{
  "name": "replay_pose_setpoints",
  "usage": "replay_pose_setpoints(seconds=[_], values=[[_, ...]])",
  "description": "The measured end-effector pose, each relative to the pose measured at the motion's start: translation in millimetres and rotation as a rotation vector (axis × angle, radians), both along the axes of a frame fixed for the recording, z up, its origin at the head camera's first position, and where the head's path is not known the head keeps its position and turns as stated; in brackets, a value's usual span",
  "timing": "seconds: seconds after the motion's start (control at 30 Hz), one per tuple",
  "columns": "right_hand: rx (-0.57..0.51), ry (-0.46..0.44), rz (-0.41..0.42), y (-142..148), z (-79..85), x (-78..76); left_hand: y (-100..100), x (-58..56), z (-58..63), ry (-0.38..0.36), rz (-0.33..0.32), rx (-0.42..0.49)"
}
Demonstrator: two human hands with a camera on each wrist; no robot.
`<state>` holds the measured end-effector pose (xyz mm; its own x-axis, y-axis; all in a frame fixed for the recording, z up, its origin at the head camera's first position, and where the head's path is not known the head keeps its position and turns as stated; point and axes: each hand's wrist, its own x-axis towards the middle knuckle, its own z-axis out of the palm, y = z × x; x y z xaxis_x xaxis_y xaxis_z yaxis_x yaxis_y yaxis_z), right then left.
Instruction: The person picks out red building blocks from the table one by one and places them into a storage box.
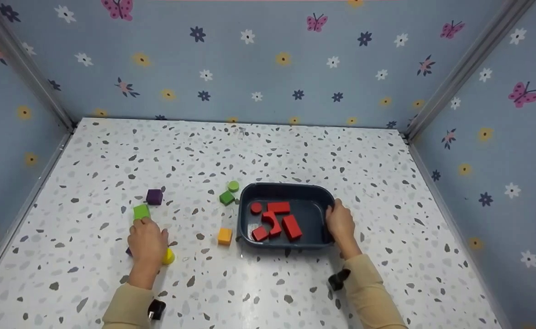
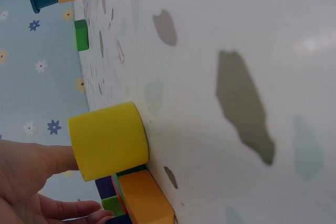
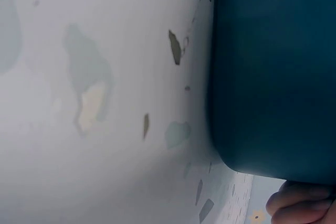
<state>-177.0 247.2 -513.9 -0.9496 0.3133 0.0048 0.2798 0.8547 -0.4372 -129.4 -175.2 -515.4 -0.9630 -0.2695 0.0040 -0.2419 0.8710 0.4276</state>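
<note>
My left hand (image 1: 147, 240) is low over a cluster of blocks at the left, its fingertips beside a light green block (image 1: 141, 211). In the left wrist view its thumb and fingers are apart, the thumb partly hidden behind a yellow cylinder (image 2: 109, 141). Near those fingers are an orange block (image 2: 146, 198) and a thin strip of red, mostly hidden. My right hand (image 1: 341, 224) grips the right rim of a dark blue plastic tub (image 1: 286, 246). Several red blocks (image 1: 291, 227) lie in the tub, including an arch and a round one.
A purple block (image 1: 155, 197) lies beyond the left hand. Left of the tub are a green cube (image 1: 227, 198), a light green round block (image 1: 233, 186) and a yellow-orange cube (image 1: 224, 236). Patterned blue panels (image 1: 268, 59) enclose the speckled white table (image 1: 195, 151).
</note>
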Motion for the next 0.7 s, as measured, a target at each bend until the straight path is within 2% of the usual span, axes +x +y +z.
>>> replay_pose_setpoints(seconds=[0.2,0.5,0.7], values=[[0.001,0.007,-0.003,0.2,-0.7,-0.3,-0.2,-2.8,0.8,-0.038,0.024,-0.004],[0.005,0.032,0.024,-0.4,-0.3,1.6,0.3,-2.5,-1.7,0.029,0.028,-0.001],[0.002,0.02,0.017,-0.6,-0.3,1.4,0.8,-2.8,-2.7,0.037,0.033,-0.002]])
